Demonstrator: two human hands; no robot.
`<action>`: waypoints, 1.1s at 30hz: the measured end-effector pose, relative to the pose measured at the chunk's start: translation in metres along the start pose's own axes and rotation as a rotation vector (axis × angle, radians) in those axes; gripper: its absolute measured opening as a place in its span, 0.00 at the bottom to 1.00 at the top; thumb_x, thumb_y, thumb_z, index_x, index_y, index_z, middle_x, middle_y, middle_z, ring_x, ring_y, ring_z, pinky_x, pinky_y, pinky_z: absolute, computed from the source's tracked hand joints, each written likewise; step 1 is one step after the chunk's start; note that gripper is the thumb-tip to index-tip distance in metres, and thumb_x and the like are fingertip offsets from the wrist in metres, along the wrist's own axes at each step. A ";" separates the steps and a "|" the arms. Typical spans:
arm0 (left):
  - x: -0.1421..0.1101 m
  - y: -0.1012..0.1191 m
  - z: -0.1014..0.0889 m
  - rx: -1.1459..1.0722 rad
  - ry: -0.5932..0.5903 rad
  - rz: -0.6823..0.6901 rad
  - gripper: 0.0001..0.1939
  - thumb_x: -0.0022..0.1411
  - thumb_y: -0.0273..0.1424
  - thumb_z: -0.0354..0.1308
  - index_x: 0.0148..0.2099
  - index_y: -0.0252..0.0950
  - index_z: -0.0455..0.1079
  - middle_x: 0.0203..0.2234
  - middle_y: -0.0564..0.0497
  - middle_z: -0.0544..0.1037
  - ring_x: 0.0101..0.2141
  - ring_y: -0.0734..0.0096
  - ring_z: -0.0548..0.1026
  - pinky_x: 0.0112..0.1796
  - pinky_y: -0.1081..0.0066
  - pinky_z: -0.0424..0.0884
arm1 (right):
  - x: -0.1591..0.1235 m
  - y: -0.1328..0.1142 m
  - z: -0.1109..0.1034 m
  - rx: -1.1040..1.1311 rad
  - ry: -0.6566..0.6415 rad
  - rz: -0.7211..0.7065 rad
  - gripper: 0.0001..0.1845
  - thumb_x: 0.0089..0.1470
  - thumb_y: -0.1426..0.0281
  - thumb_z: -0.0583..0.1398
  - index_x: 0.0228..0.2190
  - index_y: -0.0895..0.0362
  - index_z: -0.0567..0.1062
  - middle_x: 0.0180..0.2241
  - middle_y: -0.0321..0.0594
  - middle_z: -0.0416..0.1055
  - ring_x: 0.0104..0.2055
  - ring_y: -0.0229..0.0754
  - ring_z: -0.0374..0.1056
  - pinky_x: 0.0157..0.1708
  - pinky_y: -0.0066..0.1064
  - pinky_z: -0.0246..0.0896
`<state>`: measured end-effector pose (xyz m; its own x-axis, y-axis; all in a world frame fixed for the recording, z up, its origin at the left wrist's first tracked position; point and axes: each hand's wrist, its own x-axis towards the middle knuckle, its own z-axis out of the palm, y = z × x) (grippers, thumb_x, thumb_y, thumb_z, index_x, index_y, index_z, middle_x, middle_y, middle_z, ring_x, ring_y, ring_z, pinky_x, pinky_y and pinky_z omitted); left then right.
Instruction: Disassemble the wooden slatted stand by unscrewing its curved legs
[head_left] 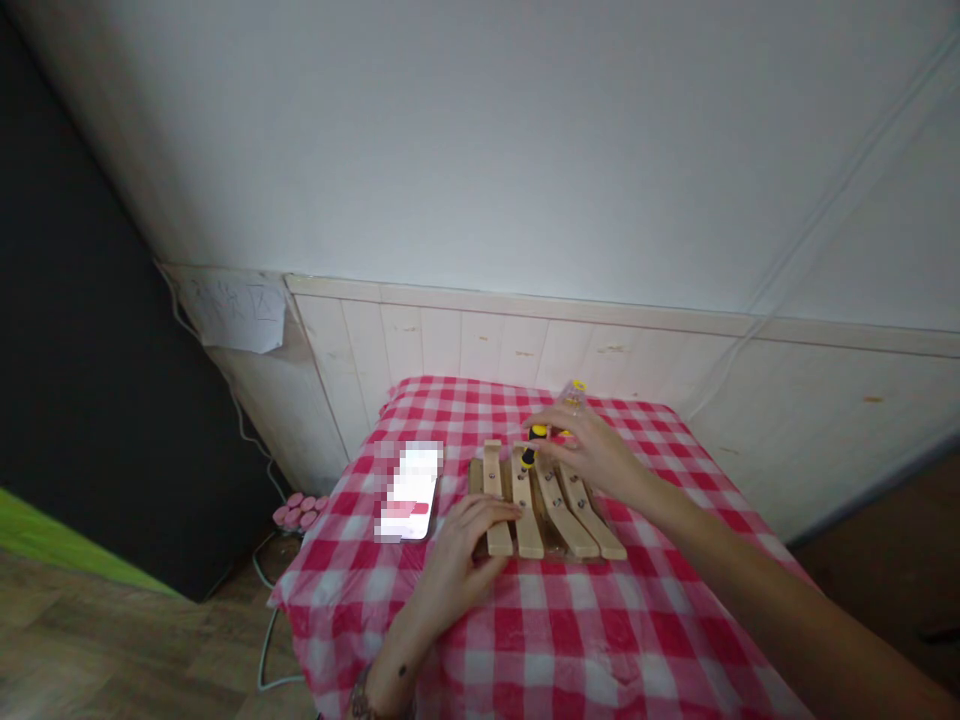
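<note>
Several pale wooden strips [528,530] lie side by side on a brown base [475,478], with small dark screws or holes along them. My right hand [577,435] grips a short yellow-and-black screwdriver [537,433], held upright but slightly tilted. Its lower end points at the upper part of the second strip from the left; contact with a screw is too small to make out. Across the leftmost strip lies my left hand [465,535], fingers stretched out and thumb apart. Its fingertips reach the second strip.
A lit phone [409,495], partly blurred, lies left of the strips on a red-and-white checked tablecloth [540,640]. Behind my right hand is a clear item with yellow parts [576,388]. A panelled wall [465,340] borders the table's far edge. Pink round objects [298,510] sit beyond its left side.
</note>
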<state>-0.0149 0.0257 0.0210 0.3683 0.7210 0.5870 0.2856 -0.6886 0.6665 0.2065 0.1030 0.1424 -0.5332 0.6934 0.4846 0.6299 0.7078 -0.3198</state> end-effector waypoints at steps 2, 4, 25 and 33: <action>0.000 0.001 0.000 -0.001 -0.004 -0.007 0.21 0.61 0.20 0.57 0.54 0.41 0.70 0.51 0.47 0.80 0.53 0.57 0.75 0.56 0.55 0.70 | 0.001 -0.003 -0.003 -0.047 0.006 -0.020 0.10 0.66 0.64 0.59 0.44 0.53 0.79 0.42 0.46 0.79 0.44 0.49 0.75 0.44 0.41 0.70; 0.000 0.001 0.000 -0.001 -0.009 -0.012 0.21 0.61 0.20 0.56 0.54 0.41 0.70 0.51 0.47 0.80 0.53 0.57 0.75 0.56 0.55 0.69 | 0.000 -0.007 -0.005 -0.065 -0.005 -0.019 0.11 0.67 0.65 0.57 0.45 0.53 0.78 0.41 0.45 0.79 0.44 0.48 0.75 0.44 0.40 0.69; 0.000 0.000 0.001 0.011 -0.005 0.006 0.23 0.60 0.19 0.56 0.56 0.41 0.70 0.51 0.47 0.80 0.54 0.58 0.74 0.57 0.55 0.69 | 0.001 -0.013 0.004 -0.191 -0.074 -0.012 0.16 0.68 0.71 0.51 0.53 0.56 0.73 0.50 0.51 0.78 0.50 0.52 0.76 0.48 0.44 0.72; 0.000 -0.002 0.001 0.015 -0.018 -0.004 0.21 0.61 0.21 0.57 0.55 0.41 0.70 0.50 0.45 0.80 0.54 0.56 0.75 0.57 0.53 0.70 | -0.001 -0.021 0.013 -0.207 -0.059 0.173 0.10 0.67 0.64 0.57 0.45 0.55 0.74 0.38 0.45 0.81 0.36 0.49 0.79 0.31 0.33 0.67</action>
<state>-0.0152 0.0273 0.0190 0.3825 0.7226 0.5757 0.3001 -0.6865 0.6623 0.1866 0.0892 0.1379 -0.4355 0.8127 0.3871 0.8133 0.5396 -0.2179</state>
